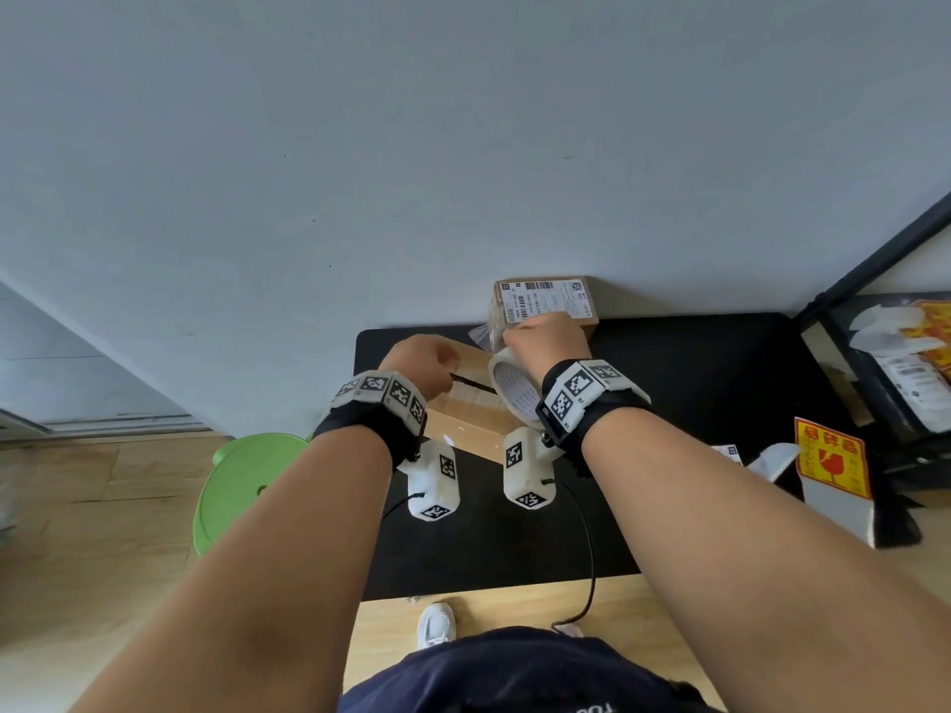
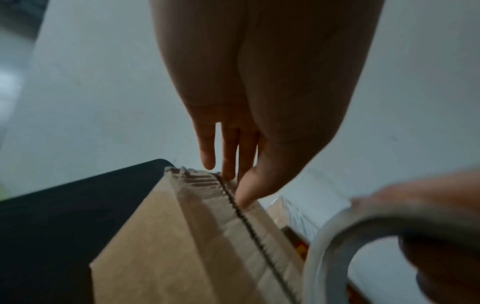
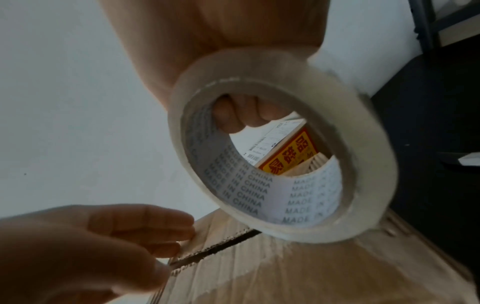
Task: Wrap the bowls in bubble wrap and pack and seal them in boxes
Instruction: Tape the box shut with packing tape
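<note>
A closed brown cardboard box (image 1: 463, 411) (image 2: 168, 236) (image 3: 285, 267) lies on the black table (image 1: 694, 403), a dark seam running between its top flaps. My left hand (image 1: 419, 360) (image 2: 259, 102) (image 3: 91, 236) rests on the box's left end. Its thumb presses the flap beside the seam and its fingers reach straight over the end. My right hand (image 1: 545, 337) (image 3: 207, 41) grips a roll of clear tape (image 1: 514, 391) (image 2: 327, 236) (image 3: 363, 144), fingers through the core, just above the box's right part. No bowl or bubble wrap shows.
A second box with a shipping label (image 1: 545, 298) stands against the wall behind the hands. A green stool (image 1: 242, 486) is left of the table. A red-and-yellow fragile sticker sheet (image 1: 831, 458) and a dark shelf (image 1: 900, 362) are on the right.
</note>
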Tool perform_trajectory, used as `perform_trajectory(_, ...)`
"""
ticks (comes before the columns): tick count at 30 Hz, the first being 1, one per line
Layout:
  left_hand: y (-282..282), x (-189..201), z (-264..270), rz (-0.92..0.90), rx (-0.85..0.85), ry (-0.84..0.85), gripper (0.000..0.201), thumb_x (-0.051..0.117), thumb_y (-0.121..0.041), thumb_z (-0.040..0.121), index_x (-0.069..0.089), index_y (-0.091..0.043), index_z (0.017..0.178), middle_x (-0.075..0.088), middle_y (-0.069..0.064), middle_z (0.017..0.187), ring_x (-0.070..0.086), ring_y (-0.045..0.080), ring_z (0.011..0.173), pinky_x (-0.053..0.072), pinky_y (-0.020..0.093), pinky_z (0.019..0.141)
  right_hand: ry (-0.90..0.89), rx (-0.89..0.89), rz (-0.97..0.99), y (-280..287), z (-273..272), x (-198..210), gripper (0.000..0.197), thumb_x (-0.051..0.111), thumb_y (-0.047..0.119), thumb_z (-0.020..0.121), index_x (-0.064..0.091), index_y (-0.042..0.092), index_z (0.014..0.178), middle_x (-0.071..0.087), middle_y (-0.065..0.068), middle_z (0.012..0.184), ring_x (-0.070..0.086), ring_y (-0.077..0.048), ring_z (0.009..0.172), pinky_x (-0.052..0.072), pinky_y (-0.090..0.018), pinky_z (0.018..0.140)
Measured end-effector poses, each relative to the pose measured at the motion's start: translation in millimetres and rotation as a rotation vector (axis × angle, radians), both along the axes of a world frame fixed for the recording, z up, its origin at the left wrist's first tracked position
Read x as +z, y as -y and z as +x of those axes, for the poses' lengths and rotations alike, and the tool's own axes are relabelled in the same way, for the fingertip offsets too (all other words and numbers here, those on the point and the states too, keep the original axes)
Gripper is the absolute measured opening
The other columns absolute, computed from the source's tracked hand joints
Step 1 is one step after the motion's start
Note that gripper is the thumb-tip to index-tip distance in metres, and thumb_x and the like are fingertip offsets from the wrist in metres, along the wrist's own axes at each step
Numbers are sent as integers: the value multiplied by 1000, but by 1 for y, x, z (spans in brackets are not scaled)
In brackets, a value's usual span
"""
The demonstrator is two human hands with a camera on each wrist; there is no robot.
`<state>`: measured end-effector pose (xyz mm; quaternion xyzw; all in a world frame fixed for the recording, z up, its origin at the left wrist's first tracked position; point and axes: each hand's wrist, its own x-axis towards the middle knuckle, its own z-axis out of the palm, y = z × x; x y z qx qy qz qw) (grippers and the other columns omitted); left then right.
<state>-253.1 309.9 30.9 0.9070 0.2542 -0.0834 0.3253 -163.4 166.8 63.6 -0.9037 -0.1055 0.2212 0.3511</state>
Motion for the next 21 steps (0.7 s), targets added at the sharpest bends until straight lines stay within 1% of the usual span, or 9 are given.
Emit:
perform_trajectory(3,-3,11,1,-205,152,94,29,64,-6,80,69,-17,106,69,1,105,63,16,99,51,34,94,13,65,-38,-3,-1,2,25,58,23,86,66,10,67,65,-5,68,60,-22,66,43,-27,59)
perform_trajectory(6,-1,19,3,-349,266,162,11,70,-20,82,72,-17,93,71,3,98,64,17,95,52,32,90,24,113,-79,-7,-3,7,31,57,21,87,56,16,56,53,0,57,50,-17,56,34,-26,52)
perform_trajectory(8,0,20,4,-347,233,142,19,71,-32,84,74,-16,95,71,2,95,63,15,92,51,27,80,27,119,-92,-8,-3,11,32,58,21,86,54,16,54,51,1,55,48,-16,53,31,-26,49)
perform_trajectory(10,1,19,3,-325,230,129,26,71,-36,85,74,-13,96,70,4,94,62,14,86,47,21,70,37,140,-116,-10,-4,14,31,60,24,85,57,16,55,54,1,55,50,-16,53,32,-25,48)
perform_trajectory(12,0,19,4,-349,271,136,28,71,-34,85,74,-8,95,71,9,95,60,16,82,47,24,71,32,172,-112,-11,-3,14,26,62,28,84,64,14,62,60,0,59,57,-16,56,44,-27,50)
perform_trajectory(14,2,20,6,-384,310,131,30,72,-31,85,73,-3,94,69,12,90,58,18,79,48,28,73,-31,159,-72,-11,-2,11,22,66,34,82,69,12,82,68,-5,69,64,-21,59,55,-31,53)
perform_trajectory(17,3,22,7,-361,372,120,26,71,-28,86,70,-3,88,61,9,80,54,19,74,45,29,68,-145,120,-32,-8,0,14,40,67,46,79,65,8,93,71,-11,73,67,-25,56,52,-27,49)
perform_trajectory(19,1,21,7,-341,429,109,21,70,-28,86,66,-7,83,58,9,76,52,21,71,43,30,67,-147,138,1,-2,2,17,46,66,53,80,65,10,95,70,-6,86,66,-20,71,49,-25,59)
perform_trajectory(21,-3,18,5,-349,472,96,19,71,-27,85,64,-10,80,56,10,74,51,20,69,42,31,64,-174,156,52,1,3,19,39,62,50,86,62,14,99,63,1,95,58,-15,83,44,-28,74)
